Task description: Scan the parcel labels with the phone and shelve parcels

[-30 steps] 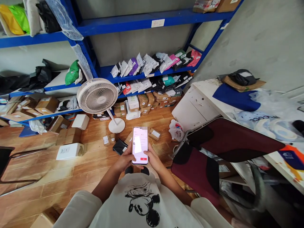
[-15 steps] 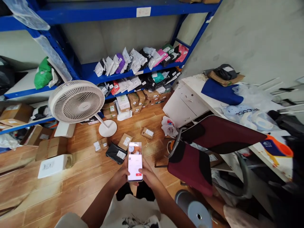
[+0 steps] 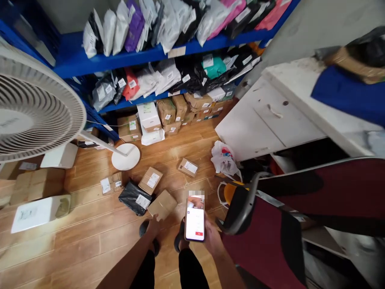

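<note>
My right hand (image 3: 213, 237) is closed round a smartphone (image 3: 195, 224), screen up; the lit screen has a small red button near its bottom. My left hand (image 3: 154, 227) is off the phone and reaches down, its fingers extended at the near corner of a plain brown cardboard box (image 3: 164, 205). Whether the fingertips touch that box I cannot tell. Beyond it on the floor lie a black plastic parcel (image 3: 135, 197) and a small labelled carton (image 3: 150, 180). A flat taped package (image 3: 111, 183) is to their left, and another small carton (image 3: 188, 167) is farther off.
A white fan (image 3: 125, 156) stands on the left. Blue shelves (image 3: 108, 60) with bagged parcels line the back. A maroon chair (image 3: 264, 237) and a white cabinet (image 3: 258, 116) are on the right, near a plastic bag (image 3: 223, 158). My feet (image 3: 179, 237) are below.
My left hand has let go of the phone and moved down towards the box. My right hand keeps the phone, now farther right. The view has tilted down and come closer to the floor.
</note>
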`<state>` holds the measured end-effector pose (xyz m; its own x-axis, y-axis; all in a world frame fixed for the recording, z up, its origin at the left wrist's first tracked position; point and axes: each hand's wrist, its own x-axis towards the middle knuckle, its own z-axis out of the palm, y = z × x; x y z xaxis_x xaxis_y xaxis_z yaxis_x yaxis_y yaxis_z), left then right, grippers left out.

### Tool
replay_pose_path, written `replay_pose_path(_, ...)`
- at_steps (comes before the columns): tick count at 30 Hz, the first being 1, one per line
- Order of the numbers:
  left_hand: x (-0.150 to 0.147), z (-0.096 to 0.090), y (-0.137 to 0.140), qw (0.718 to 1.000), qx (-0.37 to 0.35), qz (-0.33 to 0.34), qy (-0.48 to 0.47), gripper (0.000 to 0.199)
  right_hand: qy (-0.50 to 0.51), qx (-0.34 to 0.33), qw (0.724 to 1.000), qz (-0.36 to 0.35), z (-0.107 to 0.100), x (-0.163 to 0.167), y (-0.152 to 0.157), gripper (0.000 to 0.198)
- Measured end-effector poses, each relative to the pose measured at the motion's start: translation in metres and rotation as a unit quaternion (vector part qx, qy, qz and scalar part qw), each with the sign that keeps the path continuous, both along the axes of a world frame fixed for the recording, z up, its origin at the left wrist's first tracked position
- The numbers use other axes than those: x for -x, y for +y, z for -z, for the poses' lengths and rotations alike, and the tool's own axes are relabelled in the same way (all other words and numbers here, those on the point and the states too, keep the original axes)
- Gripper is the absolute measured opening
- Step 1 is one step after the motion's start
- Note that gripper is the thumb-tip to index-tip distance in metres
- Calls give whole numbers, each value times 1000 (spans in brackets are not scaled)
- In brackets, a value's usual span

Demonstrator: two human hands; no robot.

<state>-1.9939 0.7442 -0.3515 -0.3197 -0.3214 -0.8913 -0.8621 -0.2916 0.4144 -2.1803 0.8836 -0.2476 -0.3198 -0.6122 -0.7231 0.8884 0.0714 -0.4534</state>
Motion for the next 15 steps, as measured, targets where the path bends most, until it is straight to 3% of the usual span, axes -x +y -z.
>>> replay_pose_path(4, 24, 117, 4, 995, 64, 63, -51, 71, 40, -11, 999, 13, 90, 28, -14, 59)
replay_pose_path(8, 31, 207, 3, 984, 129, 115, -34, 79, 85, -17, 995, 50, 180, 29, -23, 52)
replay_pose_path(12, 16, 269, 7, 975, 176, 136, -15, 86, 92, -10, 993, 68, 252, 23, -27, 48)
replay_pose_path(15, 10, 288, 15, 981, 173, 27, 86, 70, 71, -2, 995, 65, 271, 19, -30, 50)
